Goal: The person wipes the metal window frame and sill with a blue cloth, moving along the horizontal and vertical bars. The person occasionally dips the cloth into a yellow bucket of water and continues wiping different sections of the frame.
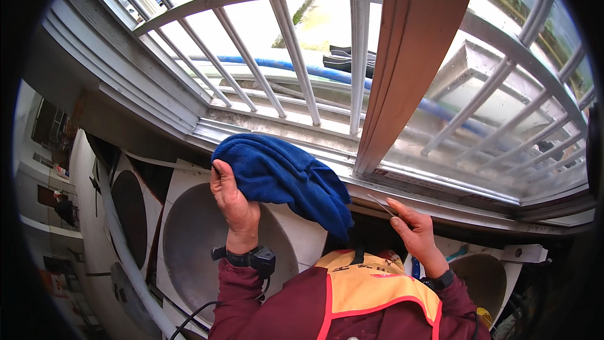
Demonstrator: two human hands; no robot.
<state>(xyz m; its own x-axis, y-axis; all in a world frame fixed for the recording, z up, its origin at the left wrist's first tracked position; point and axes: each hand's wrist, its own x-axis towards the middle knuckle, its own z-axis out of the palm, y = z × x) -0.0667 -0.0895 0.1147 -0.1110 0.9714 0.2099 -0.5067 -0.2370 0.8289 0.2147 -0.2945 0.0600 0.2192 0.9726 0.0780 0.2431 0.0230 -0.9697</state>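
Note:
A bunched dark blue cloth (288,174) hangs from my left hand (233,198), whose thumb shows at the cloth's left edge while the other fingers are hidden behind or under it. The cloth lies in front of the window's lower track (325,151). To its right, my right hand (415,229) pinches a small thin flat blade-like piece (381,205) between thumb and fingers, its tip pointing up and left towards the window frame. The exact kind of this piece cannot be told. The two hands are apart.
White metal bars (295,56) stand behind the open window part; a glass sash (472,151) covers the right side behind a brown upright frame (410,56). Below are a large round metal wok (188,245), a second dark one (130,217) and a long pale pipe (123,250).

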